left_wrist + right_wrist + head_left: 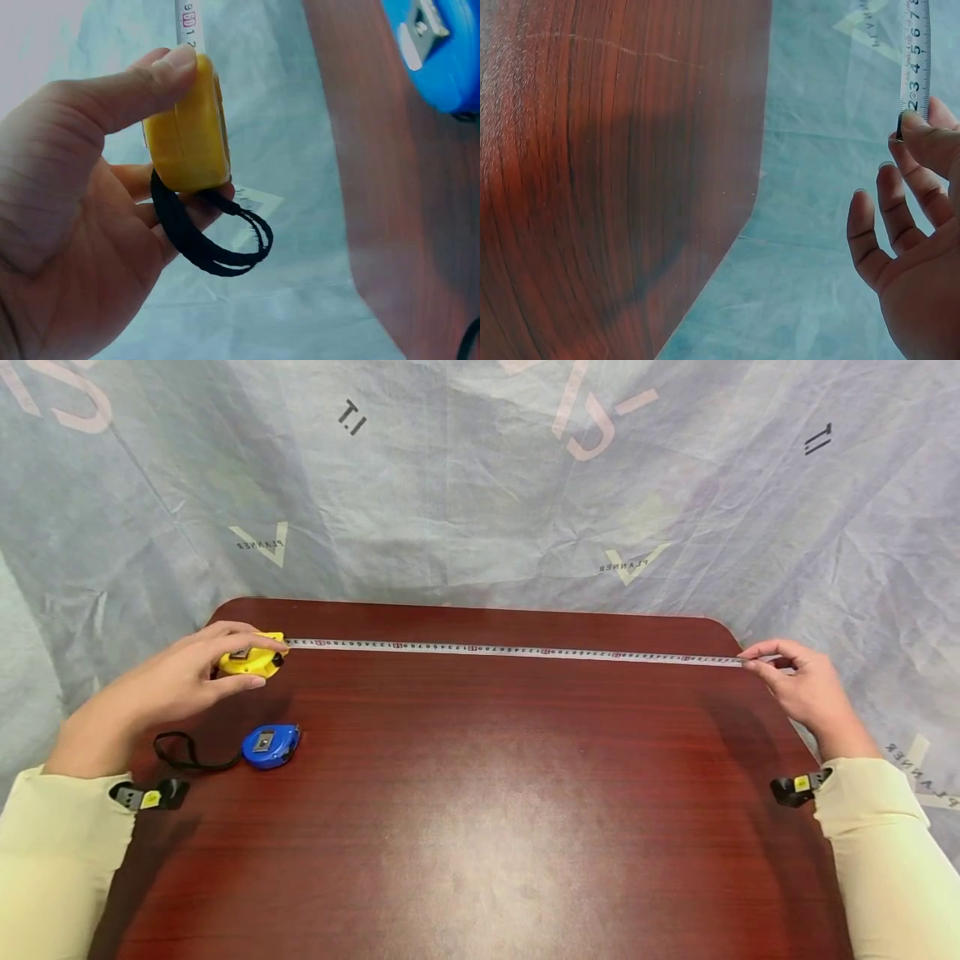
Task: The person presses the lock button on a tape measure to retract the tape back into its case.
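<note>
Head view shows both arms stretched forward and spread wide over the worktop [480, 827], the pale yellow sleeves [885, 860] ending around the wrists. At the far left, the left hand [176, 672] turns inward with its back uppermost and grips the yellow tape measure [251, 662], fingers along the far side and thumb toward the near side. Opposite, at the far right, the right hand [806, 685] angles left — thumb and index finger pinched together on the end of the tape blade [510, 650], its other fingers bent and spaced apart in the right wrist view. Between the hands the blade runs nearly straight, a thin pale strip printed with black and red figures. The yellow case is smooth and rounded, and a black strap [187, 236] loops from it in the left wrist view. On its near side lies a glossy blue tape measure [270, 746] with a metal clip, its black cord [198, 766] curling out to the left. Reddish-brown wood grain and a bright glare mark the worktop, whose far corners are rounded; beyond hangs creased grey cloth [450, 485] with printed lettering.
</note>
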Available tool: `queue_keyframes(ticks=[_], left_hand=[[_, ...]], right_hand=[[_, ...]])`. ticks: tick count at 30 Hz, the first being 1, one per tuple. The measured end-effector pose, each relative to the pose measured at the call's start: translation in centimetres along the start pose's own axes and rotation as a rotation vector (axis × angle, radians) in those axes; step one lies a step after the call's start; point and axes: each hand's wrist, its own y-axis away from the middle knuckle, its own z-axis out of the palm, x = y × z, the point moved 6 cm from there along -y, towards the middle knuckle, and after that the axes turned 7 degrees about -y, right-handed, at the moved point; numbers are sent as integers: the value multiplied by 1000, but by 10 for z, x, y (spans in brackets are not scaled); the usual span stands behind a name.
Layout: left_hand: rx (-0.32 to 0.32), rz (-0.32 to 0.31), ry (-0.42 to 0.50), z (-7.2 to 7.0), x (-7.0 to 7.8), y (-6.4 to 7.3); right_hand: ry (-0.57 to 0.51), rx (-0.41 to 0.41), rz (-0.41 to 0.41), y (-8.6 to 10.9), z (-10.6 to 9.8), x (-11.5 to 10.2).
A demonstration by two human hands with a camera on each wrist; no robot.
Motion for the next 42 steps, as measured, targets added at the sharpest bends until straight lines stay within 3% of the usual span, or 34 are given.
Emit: queue_keyframes(ticks=[6,17,31,42], left_hand=[[17,52,-68,-8,16,5],[40,58,-147,-8,25,4],[48,37,-184,-8,30,7],[67,84,-187,-9,41,9]], right_hand=[[5,9,-21,5,-6,-4],[-7,32,-51,7,-11,-2],[-25,33,-84,4,-9,-5],[-8,10,-61,3,-10,2]])
